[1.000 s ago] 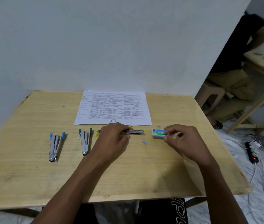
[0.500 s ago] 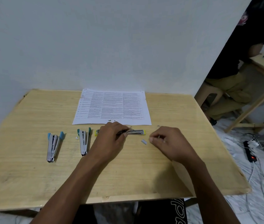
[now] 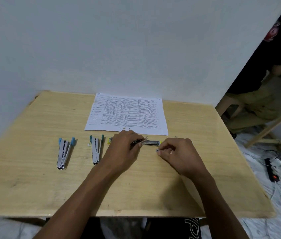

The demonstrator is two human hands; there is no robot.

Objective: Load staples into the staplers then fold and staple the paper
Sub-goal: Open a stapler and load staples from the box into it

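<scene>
**Inspector:** What is being held, and why?

**Recorder:** A yellow-ended metal stapler (image 3: 151, 142) is lying crosswise at the centre of the frame. It is being steadied by the left hand (image 3: 122, 150), whose fingers are curled round its left part. The hold is judged to be keeping the magazine open for loading. A small grey strip of staples (image 3: 157, 150) is being pinched between thumb and forefinger of the right hand (image 3: 179, 152), just right of centre and close below the stapler's right end. It is apparently being lined up with the channel.

**Inspector:** And the other task items?

**Recorder:** A light-blue-tipped metal stapler (image 3: 64, 152) and a teal-tipped metal stapler (image 3: 95, 150) are lying splayed open at centre left on the pale wooden table (image 3: 33, 187), apart from each other. They are probably being left open to receive staples. Whether they are loaded cannot be told. A white printed sheet of paper (image 3: 127, 114) is lying flat and unfolded above centre, clear of the loading work.

**Inspector:** Is any writing being read?

**Recorder:** None. The sheet's print is too small. White letters on dark cloth (image 3: 190, 228) at the bottom edge are cut off. Red print on a seated person (image 3: 250, 104) at upper right is blurred. No brand is being made out on the staplers.
</scene>
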